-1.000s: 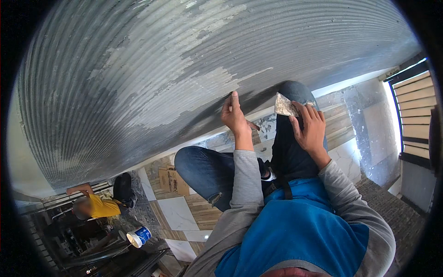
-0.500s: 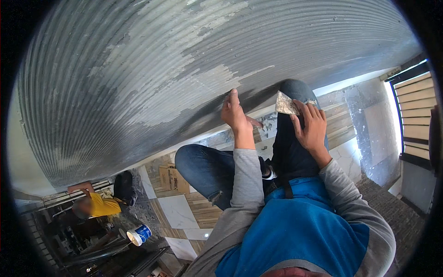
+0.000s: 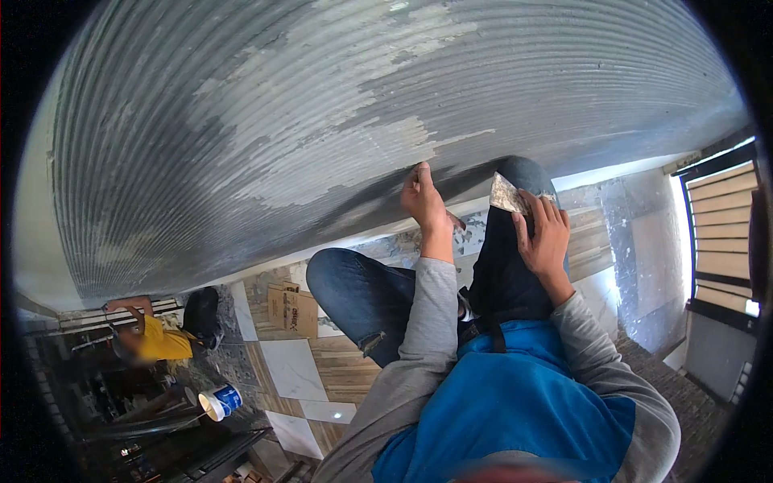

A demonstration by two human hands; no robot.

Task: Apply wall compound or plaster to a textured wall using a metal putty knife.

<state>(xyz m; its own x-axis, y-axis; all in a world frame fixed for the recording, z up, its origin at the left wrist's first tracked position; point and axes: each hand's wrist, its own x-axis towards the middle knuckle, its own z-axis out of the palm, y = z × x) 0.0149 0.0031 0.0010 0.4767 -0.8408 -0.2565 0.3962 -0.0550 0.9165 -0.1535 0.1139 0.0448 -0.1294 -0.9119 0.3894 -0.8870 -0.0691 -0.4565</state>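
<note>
My left hand (image 3: 428,211) is closed close to the ridged grey wall (image 3: 322,105), below a pale smooth patch. A short brown handle (image 3: 456,222) sticks out from under its palm; the other end of that tool is hidden by the hand. My right hand (image 3: 544,240) grips a flat, angular plate (image 3: 507,194) crusted with pale mortar, between thumb and fingers. It is held over my right knee (image 3: 525,171), apart from the wall.
Wood-look and white tiles cover the floor (image 3: 296,369). A flattened cardboard box (image 3: 293,311) lies left of my left knee. Farther left are a white-and-blue bucket (image 3: 220,402) and a person in a yellow top (image 3: 165,339). A barred window (image 3: 725,217) is at the right.
The whole view has shifted slightly. My left thumb, upright before, is now bent toward the fingers. My right hand keeps its grip on the plate.
</note>
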